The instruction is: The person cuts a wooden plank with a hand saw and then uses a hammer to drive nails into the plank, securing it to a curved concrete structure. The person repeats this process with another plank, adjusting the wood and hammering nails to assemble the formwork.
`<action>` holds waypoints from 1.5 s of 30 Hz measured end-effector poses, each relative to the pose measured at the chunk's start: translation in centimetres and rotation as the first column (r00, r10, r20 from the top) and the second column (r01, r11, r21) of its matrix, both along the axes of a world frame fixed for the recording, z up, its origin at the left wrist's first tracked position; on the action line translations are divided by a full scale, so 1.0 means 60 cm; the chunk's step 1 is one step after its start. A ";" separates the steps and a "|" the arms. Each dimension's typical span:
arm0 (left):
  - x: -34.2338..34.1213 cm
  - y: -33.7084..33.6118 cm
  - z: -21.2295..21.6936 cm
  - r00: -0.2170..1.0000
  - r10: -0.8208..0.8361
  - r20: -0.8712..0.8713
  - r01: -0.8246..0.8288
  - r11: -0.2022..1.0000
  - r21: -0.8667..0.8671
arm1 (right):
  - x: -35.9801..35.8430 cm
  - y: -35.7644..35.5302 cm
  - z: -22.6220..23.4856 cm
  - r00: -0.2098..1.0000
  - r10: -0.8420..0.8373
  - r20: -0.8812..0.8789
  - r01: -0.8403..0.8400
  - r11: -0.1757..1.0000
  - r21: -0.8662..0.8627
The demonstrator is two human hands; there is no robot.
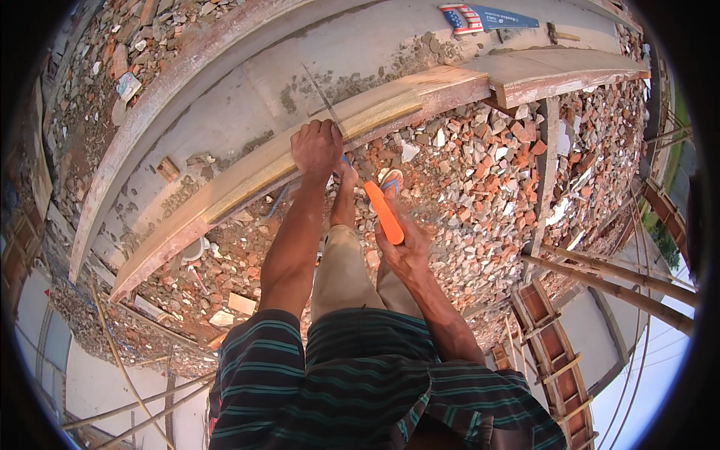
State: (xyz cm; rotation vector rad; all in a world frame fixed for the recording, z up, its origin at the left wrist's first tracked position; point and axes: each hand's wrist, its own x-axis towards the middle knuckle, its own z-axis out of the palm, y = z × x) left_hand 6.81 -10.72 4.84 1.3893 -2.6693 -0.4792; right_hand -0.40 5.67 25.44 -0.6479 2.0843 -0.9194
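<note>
My right hand (405,244) is wrapped around the orange handle (384,214) of a handsaw. Its thin blade (322,91) runs up and away from the handle, crossing a long pale wooden board (259,174). Close to the left side of the blade, my left hand (316,146) presses down on the board with its fingers curled over it. The board lies along a raised grey concrete surface (247,90). Where the blade meets the wood is partly hidden by my left hand.
Broken brick rubble (472,172) covers the ground around my sandalled foot (391,182). On the concrete lie a blue saw sleeve (499,19) with a flag print and a hammer (564,34). Bamboo poles (615,289) and a wooden ladder-like frame (551,352) stand at the right.
</note>
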 end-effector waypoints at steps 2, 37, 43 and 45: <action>0.001 0.000 -0.002 1.000 -0.007 0.009 0.007 1.000 -0.007 | 0.002 -0.001 0.001 1.000 -0.003 0.020 0.003 1.000 0.016; 0.001 0.006 0.007 1.000 0.024 0.019 -0.025 0.997 0.075 | -0.031 0.106 0.096 0.999 0.051 0.005 -0.051 0.989 0.139; -0.002 0.005 -0.005 0.998 -0.003 0.065 0.000 0.999 0.053 | 0.006 0.052 0.077 1.000 -0.008 0.028 0.004 0.990 0.141; 0.006 0.007 -0.007 0.996 -0.009 0.090 0.004 0.998 0.062 | 0.002 0.105 0.118 0.992 0.100 -0.074 -0.094 0.992 0.090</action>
